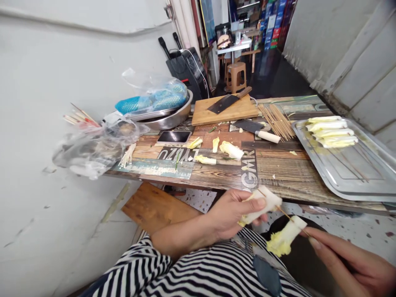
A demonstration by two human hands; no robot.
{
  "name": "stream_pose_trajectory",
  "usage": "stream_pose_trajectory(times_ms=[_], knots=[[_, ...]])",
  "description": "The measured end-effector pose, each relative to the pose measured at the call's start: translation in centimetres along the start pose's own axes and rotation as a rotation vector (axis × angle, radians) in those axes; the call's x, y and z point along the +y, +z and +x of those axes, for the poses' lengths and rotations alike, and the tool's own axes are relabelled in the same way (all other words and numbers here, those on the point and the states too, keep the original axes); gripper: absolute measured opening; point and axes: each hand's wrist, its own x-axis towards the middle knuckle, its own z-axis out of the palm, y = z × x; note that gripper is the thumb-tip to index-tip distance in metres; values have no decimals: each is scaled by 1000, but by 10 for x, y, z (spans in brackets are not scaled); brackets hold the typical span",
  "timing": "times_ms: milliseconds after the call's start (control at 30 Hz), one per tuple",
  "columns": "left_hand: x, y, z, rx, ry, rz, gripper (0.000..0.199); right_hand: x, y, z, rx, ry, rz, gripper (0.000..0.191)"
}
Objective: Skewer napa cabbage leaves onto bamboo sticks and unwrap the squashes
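Note:
My left hand (232, 210) is closed around a white-stemmed piece of napa cabbage (271, 199), thumb on top. A thin bamboo skewer (285, 213) runs from this piece through a second cabbage piece (286, 237), whose yellow leafy end hangs down. My right hand (343, 253) pinches the skewer near its lower end, just past the second piece. Both hands are over my lap, in front of the table edge. Skewered cabbage (335, 133) lies stacked on the metal tray (331, 175) at the right, with bare sticks beside it.
Loose cabbage pieces (231, 150) lie mid-table. Behind them are a white-handled knife (267, 136), a bundle of skewers (275, 119) and a cleaver (225, 104) on a cutting board (204, 118). A phone (174, 137), enoki mushrooms (128, 156), plastic bag (95, 154) and metal basin (173, 119) are left.

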Motion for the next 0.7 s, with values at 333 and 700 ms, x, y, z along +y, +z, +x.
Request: stream_pose_trajectory(times_ms=[333, 700], knots=[[-7, 6, 8, 89, -16, -54, 49, -33, 8, 23, 97, -133, -32, 22], [3, -3, 8, 51, -42, 30, 48, -31, 7, 22, 41, -199, -27, 24]])
